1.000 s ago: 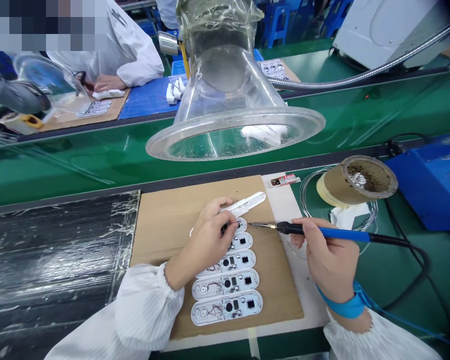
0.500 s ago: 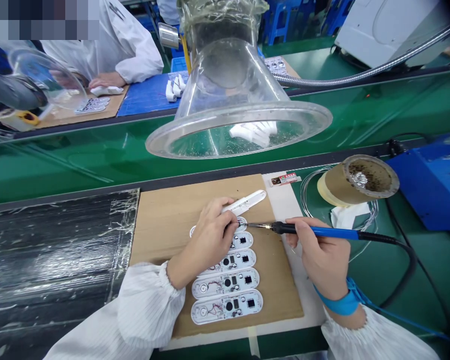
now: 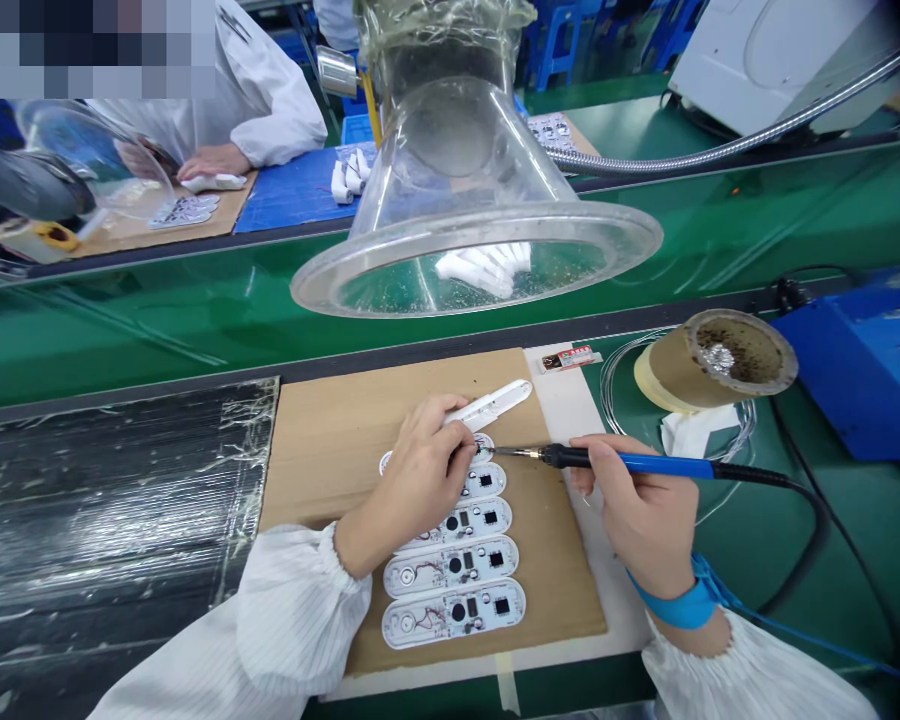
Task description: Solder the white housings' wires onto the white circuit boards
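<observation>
Head view: we grip a blue-and-black pen-shaped soldering iron (image 3: 664,466) in our right hand (image 3: 645,510), tip at the topmost white oval circuit-board piece (image 3: 484,447), centre frame. Our left hand (image 3: 427,465) curls over that piece; whether it pinches anything, we can't tell. Best, we judge: light tip, left fingers off the heat. Brown cardboard sheet (image 3: 330,430) beneath; clear plastic hood (image 3: 630,240) above; white-sleeved co-worker (image 3: 281,105) upper left.

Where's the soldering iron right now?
Head view, right of centre: the soldering iron is in the right hand, its tip at the row's farthest circuit board.
</observation>
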Demonstrator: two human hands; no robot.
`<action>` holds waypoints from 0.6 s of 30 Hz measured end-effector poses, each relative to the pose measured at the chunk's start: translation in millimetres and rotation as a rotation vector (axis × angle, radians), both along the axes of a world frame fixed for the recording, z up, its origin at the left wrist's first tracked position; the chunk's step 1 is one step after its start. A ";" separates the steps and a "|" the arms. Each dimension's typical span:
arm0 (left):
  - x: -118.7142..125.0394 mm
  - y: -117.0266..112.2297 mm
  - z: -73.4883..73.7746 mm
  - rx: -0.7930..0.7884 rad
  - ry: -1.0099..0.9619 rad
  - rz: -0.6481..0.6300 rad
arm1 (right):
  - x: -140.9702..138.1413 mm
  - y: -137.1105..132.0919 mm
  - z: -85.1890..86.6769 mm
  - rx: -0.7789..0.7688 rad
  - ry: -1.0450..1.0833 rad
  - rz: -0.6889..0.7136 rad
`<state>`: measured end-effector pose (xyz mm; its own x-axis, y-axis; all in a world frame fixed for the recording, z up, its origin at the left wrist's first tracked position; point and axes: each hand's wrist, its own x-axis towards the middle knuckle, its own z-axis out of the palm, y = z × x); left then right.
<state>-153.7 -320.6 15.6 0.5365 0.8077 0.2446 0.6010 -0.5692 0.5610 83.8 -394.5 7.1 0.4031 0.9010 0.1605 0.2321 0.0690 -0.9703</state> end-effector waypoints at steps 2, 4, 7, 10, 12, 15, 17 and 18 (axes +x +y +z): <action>0.2 0.1 -0.2 0.002 0.003 0.001 | 0.1 0.0 1.2 0.006 -0.001 -0.001; 0.3 0.1 -0.4 -0.001 0.009 0.000 | 0.2 0.6 3.1 0.013 -0.001 -0.007; 0.4 0.1 -0.5 0.003 0.013 -0.002 | 0.5 2.0 5.7 0.027 0.014 -0.021; 0.4 0.1 -0.8 0.012 0.009 -0.003 | 0.8 2.3 5.5 0.036 0.032 -0.032; 0.5 0.0 -0.9 0.013 0.005 -0.002 | 0.9 1.7 3.9 0.035 0.034 -0.031; 0.8 -0.4 -0.6 0.009 0.002 0.000 | 0.4 0.7 1.6 0.036 0.037 -0.021; 1.2 -0.7 -0.3 0.009 0.000 0.001 | -0.1 0.4 0.9 0.036 0.036 -0.015; 1.5 -0.7 -0.1 0.010 -0.001 0.002 | -0.3 0.3 0.8 0.036 0.032 -0.012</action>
